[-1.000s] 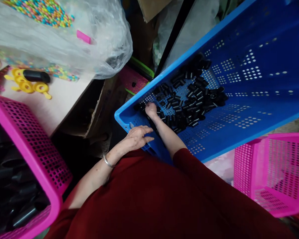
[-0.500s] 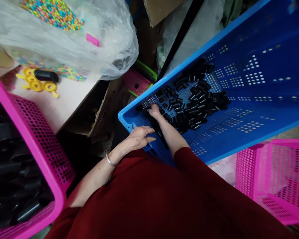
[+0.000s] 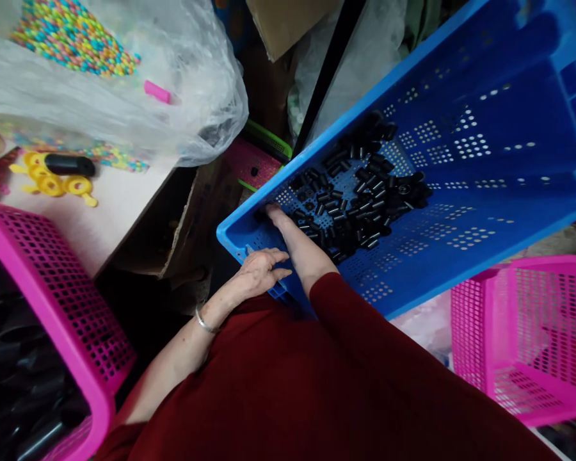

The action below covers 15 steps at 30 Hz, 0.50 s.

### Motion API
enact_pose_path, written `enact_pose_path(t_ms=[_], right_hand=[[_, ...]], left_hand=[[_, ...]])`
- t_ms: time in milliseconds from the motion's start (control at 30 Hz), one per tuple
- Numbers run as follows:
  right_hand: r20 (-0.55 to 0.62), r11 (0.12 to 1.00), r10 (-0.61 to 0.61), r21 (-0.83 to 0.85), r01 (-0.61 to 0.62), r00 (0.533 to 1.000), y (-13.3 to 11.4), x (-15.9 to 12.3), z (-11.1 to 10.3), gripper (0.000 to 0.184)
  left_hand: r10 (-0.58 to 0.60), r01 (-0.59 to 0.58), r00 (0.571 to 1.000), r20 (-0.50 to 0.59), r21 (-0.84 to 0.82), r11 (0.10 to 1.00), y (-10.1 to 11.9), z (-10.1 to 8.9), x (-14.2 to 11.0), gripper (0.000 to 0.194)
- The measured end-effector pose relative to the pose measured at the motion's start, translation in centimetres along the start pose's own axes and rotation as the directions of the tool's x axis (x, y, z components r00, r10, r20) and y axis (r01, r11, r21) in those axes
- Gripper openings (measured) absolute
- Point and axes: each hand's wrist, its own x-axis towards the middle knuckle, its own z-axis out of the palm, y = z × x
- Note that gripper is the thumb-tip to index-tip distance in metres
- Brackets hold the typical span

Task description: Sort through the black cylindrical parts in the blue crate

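Observation:
A big blue perforated crate [image 3: 461,192] rests tilted in front of me, with a heap of small black plastic cylinders [image 3: 355,192] on its floor. My left hand [image 3: 259,272] grips the crate's near rim, fingers curled over the edge. My right hand [image 3: 274,214] reaches inside to the crate's low left corner at the edge of the black pieces. Its fingers are hidden behind the back of the hand, so I cannot see whether it holds anything. Both arms wear dark red sleeves, and a bangle sits on the left wrist.
A pink basket [image 3: 52,301] of larger black parts stands at the left, another pink basket [image 3: 532,339] at the lower right. On the table [image 3: 120,205] lie yellow rings [image 3: 52,182], a black tube [image 3: 70,165] and a plastic bag of coloured beads [image 3: 100,77]. Cardboard and dark gaps lie below.
My right hand has slid from among the black pieces toward the crate's left corner. The left hand keeps its grip on the rim. The view shifted slightly.

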Motion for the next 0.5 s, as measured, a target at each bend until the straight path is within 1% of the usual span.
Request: enact_pose_path(t_ms=[133,233,333,367,433,467,500], right_hand=[[0.036,0.997,0.024,0.072,-0.027,0.999,0.1,-0.4,-0.7,0.021],[0.093,0.993,-0.009,0.117,-0.002,0.996,0.5,-1.1,-1.0,0.028],[0.139,0.99,-0.063,0.138,0.044,0.988,0.9,-1.6,-0.9,0.033],[0.14,0.988,-0.084,0.143,0.064,0.987,1.0,-1.8,-0.9,0.032],[0.102,0.983,-0.121,0.15,0.105,0.987,1.1,-2.2,-1.4,0.03],[0.088,0.982,-0.138,0.142,0.124,0.987,1.2,-2.5,-2.0,0.028],[0.108,0.983,-0.156,0.117,0.143,0.982,1.3,-2.8,-2.9,0.027]], left_hand=[[0.0,0.0,1.0,-0.016,-0.02,1.0,-0.2,0.1,0.1,0.024],[0.015,-0.015,1.0,-0.012,0.009,1.0,-0.3,0.1,0.2,0.024],[0.016,-0.017,1.0,0.018,0.051,0.999,-0.1,0.0,0.2,0.027],[0.01,-0.012,1.0,0.028,0.066,0.998,0.0,0.0,0.2,0.027],[-0.008,0.004,0.999,0.041,0.094,0.996,0.2,-0.1,0.1,0.027],[-0.015,0.011,0.999,0.045,0.103,0.995,0.2,-0.1,0.1,0.028],[-0.02,0.014,0.999,0.049,0.108,0.994,0.2,-0.1,0.1,0.028]])
